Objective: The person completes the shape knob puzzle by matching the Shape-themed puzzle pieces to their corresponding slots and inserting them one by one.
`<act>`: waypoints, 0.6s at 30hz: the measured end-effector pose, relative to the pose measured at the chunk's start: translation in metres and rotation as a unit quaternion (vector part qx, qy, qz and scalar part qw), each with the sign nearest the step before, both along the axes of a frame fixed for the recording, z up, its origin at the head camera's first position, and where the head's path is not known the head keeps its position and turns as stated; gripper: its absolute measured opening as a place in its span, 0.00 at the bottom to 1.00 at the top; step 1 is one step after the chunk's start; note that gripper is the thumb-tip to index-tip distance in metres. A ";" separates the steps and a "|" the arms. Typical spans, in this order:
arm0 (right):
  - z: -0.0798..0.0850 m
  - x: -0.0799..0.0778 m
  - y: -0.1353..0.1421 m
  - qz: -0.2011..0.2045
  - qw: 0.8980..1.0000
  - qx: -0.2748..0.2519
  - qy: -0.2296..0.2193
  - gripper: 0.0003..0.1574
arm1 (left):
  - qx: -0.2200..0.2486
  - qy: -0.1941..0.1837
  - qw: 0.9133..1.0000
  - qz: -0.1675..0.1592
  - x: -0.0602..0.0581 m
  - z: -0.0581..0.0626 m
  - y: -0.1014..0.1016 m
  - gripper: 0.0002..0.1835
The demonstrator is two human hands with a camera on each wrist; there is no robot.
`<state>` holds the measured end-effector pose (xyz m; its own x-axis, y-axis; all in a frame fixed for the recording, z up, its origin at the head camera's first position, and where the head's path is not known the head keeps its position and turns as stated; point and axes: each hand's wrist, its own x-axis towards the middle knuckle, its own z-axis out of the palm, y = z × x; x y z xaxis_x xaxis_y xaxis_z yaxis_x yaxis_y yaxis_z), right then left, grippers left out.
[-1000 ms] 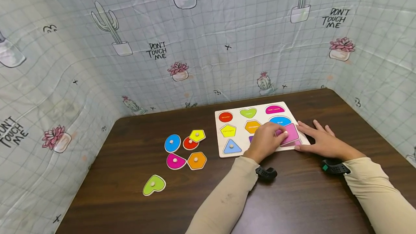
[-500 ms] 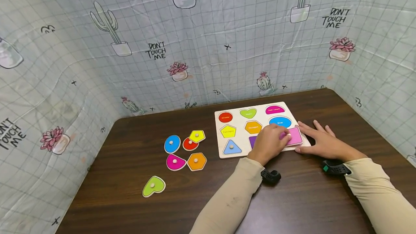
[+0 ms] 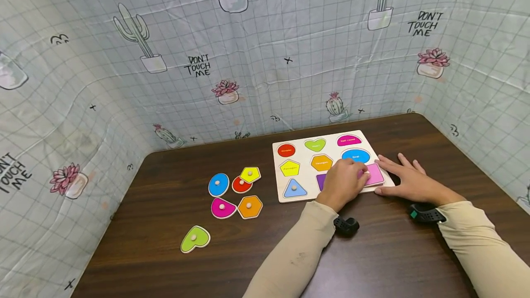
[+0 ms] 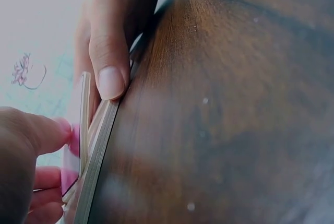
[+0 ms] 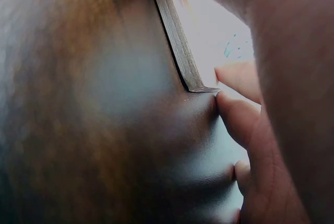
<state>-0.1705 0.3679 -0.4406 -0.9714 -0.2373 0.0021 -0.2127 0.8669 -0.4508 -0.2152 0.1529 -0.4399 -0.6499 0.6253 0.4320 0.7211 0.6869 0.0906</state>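
Note:
My left hand (image 3: 342, 180) pinches the knob of a pink, four-sided puzzle piece (image 3: 375, 174) over the lower right of a white wooden puzzle board (image 3: 305, 176). In the left wrist view the pink piece (image 4: 73, 153) sits tilted, its end nearer the right hand raised off the board. Spread at the board's right edge, my right hand (image 3: 410, 181) has its thumb at the front and its fingers along the side, pressing the corner. A blue triangle piece (image 3: 294, 188) with a knob sits in its slot. The left hand partly hides a purple shape (image 3: 320, 182).
Left of the board lie loose knobbed pieces: a blue oval (image 3: 219, 185), a yellow pentagon (image 3: 250, 174) overlapping a red circle (image 3: 240, 186), a magenta half round (image 3: 223, 208), an orange hexagon (image 3: 250, 207) and a green heart (image 3: 195, 239). A patterned cloth (image 3: 265, 82) stands behind the table.
My left hand has moved slightly right and down with the pink piece, which now lies lower over its slot. The blue oval shape is less covered. My right hand stays put.

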 end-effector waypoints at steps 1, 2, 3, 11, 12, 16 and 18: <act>0.000 0.000 0.000 -0.001 1.000 -0.001 0.001 0.59 | -0.002 0.000 1.000 0.000 0.000 0.000 0.000 0.12; 0.000 0.000 0.000 -0.001 1.000 -0.001 0.002 0.59 | -0.002 0.000 1.000 0.001 0.000 0.000 0.000 0.12; -0.001 0.000 0.001 -0.001 1.000 0.000 0.002 0.59 | -0.002 -0.002 1.000 0.002 -0.001 -0.001 0.000 0.12; -0.001 0.000 0.000 -0.004 1.000 -0.003 0.000 0.58 | -0.005 -0.011 1.000 0.003 -0.001 -0.002 0.000 0.12; -0.001 0.000 0.000 -0.003 1.000 -0.003 0.001 0.58 | -0.007 -0.011 1.000 0.002 -0.002 -0.002 0.001 0.12; -0.001 0.000 0.000 -0.002 1.000 0.002 0.001 0.57 | -0.015 -0.006 1.000 -0.003 -0.003 -0.002 0.002 0.12; -0.001 -0.001 0.001 -0.003 1.000 0.004 0.002 0.57 | -0.018 -0.004 1.000 -0.005 -0.003 -0.002 0.002 0.12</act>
